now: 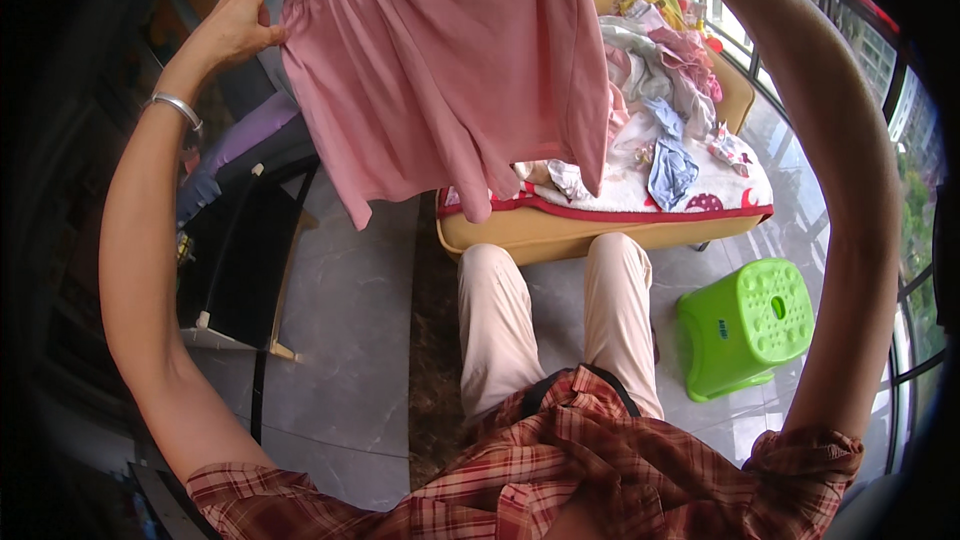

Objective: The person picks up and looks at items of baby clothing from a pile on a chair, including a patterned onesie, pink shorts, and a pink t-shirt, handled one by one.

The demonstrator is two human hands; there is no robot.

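Pink shorts (450, 67) with a gathered elastic waistband hang spread in the air before me. My left hand (240, 19) pinches them at the left end of the waistband, thumb and fingers closed on the cloth. A silver bangle (176, 106) circles that wrist. My right forearm reaches past the top edge of the view, so the right hand is out of sight. Behind the shorts, a heap of crumpled clothes (667, 67) lies on a white and red patterned blanket (720, 199). A light blue garment (671, 169) rests near the blanket's front edge.
The blanket covers a tan padded seat (540, 232) just beyond my knees. A green plastic stool (750, 330) stands on the grey tiled floor (337, 345) to the right. At left is a black-topped piece of furniture (232, 262). Windows (885, 90) run along the right.
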